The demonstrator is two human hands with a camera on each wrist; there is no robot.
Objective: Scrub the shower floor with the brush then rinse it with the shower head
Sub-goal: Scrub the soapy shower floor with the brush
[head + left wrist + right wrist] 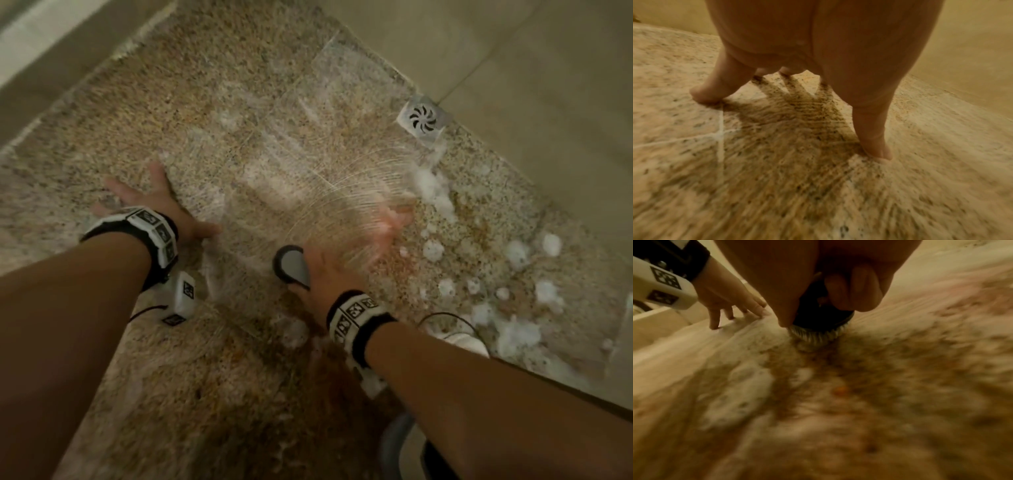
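Right hand point(838, 272) closest to lens, fingers point(855, 288) curled round the dark brush point(824, 316), bristles down on the wet speckled shower floor point(239, 102), brush end poking back toward the wrist. Left hand point(154, 202) holds nothing, fingers spread straight, tips propped on the floor just beside the brush, bracing. Foam point(435, 192) lies ahead-right of the brush, toward the drain point(424, 118); likely next strokes go there; shower head not in view.

Bathroom shower stall in a home. Speckled granite-look floor point(239, 102), wet and streaked with white soap foam point(431, 186), square metal drain grate point(424, 118) in the corner. Plain beige tiled wall point(548, 68) rising at the floor's edge.
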